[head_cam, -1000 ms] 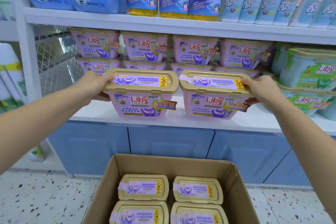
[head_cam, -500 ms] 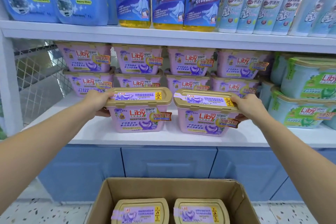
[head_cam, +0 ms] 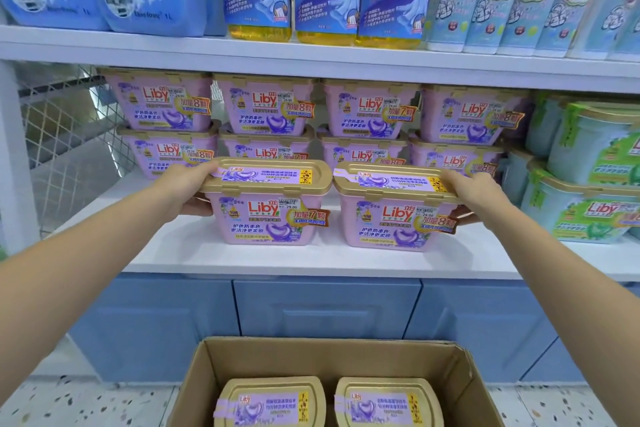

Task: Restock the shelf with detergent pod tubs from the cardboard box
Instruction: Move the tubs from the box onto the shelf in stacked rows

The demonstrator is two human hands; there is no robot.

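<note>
Your left hand [head_cam: 185, 185] grips the left tub [head_cam: 268, 208], your right hand [head_cam: 479, 192] the right tub [head_cam: 394, 215], side by side at the shelf [head_cam: 207, 253] front; the box [head_cam: 329, 357] lies below it.

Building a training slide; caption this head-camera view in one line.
Left hand and right hand grip the left tub and right tub at the white shelf, cardboard box below.

Left tub [head_cam: 266, 218] and right tub [head_cam: 398, 222] (airborne before) reached the shelf [head_cam: 173, 253].

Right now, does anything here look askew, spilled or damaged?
Nothing stands out: left tub and right tub, gripped by left hand and right hand, are upright and closed; stacked tubs behind look tidy.
</note>
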